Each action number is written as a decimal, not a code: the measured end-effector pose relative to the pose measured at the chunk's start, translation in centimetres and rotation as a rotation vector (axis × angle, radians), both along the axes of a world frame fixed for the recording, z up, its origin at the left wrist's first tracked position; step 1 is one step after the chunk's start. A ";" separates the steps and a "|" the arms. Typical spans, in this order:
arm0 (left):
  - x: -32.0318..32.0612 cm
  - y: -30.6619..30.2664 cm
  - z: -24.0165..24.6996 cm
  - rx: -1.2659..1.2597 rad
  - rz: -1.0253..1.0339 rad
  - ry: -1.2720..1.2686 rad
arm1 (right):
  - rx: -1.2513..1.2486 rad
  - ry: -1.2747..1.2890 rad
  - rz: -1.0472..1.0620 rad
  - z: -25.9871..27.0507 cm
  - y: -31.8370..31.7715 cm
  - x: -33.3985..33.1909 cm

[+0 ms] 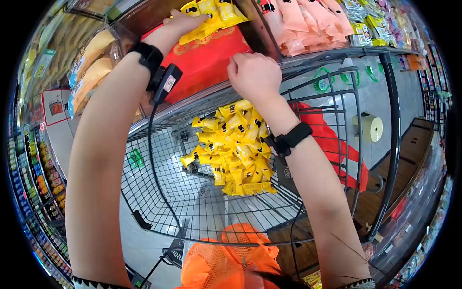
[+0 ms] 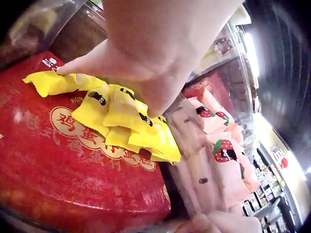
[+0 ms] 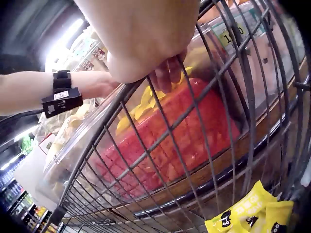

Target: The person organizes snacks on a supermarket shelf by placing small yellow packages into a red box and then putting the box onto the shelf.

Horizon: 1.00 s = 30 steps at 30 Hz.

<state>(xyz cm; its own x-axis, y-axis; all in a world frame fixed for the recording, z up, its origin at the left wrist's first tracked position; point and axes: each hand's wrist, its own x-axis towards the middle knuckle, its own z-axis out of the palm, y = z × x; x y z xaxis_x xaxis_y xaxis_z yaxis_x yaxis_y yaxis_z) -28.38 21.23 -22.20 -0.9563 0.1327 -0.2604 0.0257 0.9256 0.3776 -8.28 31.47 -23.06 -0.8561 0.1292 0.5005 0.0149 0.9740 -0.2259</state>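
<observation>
Yellow packets (image 1: 207,21) (image 2: 121,111) lie on a red box (image 1: 207,58) (image 2: 82,160) (image 3: 180,136). My left hand (image 1: 185,24) (image 2: 155,43) (image 3: 99,83) touches them from above, its thumb stretched over a packet at one end; its other fingers are partly hidden. Knuckles up, my right hand (image 1: 256,74) (image 2: 223,222) (image 3: 146,39) is at the front edge of the display, beside the cart rim. Its fingers hang loosely bent with nothing visible in them. A heap of yellow packets (image 1: 236,149) (image 3: 248,208) lies in the wire cart (image 1: 159,212) (image 3: 170,128).
Pink packets (image 1: 305,24) (image 2: 226,150) fill the compartment to the right. Orange-toned bags (image 1: 94,62) stand at the left. A red cloth item (image 1: 327,139) is by the cart's right side. Cables hang from both wrist cameras across the cart. An orange mesh item (image 1: 221,265) is at the near side.
</observation>
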 end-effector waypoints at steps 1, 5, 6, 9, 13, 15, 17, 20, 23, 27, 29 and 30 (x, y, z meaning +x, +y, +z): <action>-1.2 0.4 -1.7 -0.018 0.077 0.037 | -0.010 -0.002 0.005 0.0 0.0 0.0; -3.2 -0.8 -3.4 -0.323 0.054 0.044 | -0.036 0.013 0.017 -0.3 0.2 -0.1; -2.2 -1.5 -2.1 -0.397 0.088 0.050 | -0.047 0.016 0.026 -0.2 0.2 -0.1; -4.3 -4.5 -3.0 -0.254 0.027 0.118 | -0.032 0.028 0.021 -0.2 0.3 0.0; -3.8 -6.0 -1.2 0.334 0.016 -0.116 | -0.038 0.042 0.027 -0.3 0.3 0.0; 0.0 -5.6 1.7 0.504 0.041 -0.220 | -0.041 0.047 0.024 -0.1 0.4 0.0; 4.3 -5.9 4.4 0.978 0.075 -0.424 | -0.046 0.049 0.030 0.2 0.2 0.1; 12.2 -7.0 8.7 1.166 0.123 -0.523 | -0.111 0.012 0.012 1.1 0.2 0.0; 18.2 -9.0 8.6 1.274 0.072 -0.472 | -1.468 -0.090 0.277 2.8 -0.7 1.0; 22.6 -10.2 5.7 0.961 -0.023 -0.162 | -1.688 -0.316 0.492 4.2 -5.2 5.4; 24.1 -11.0 4.6 0.920 -0.101 -0.239 | -1.676 -0.559 0.409 4.4 -6.2 7.2; 25.1 -11.6 4.3 0.973 -0.061 -0.399 | -1.673 -0.574 0.411 4.1 -6.1 8.1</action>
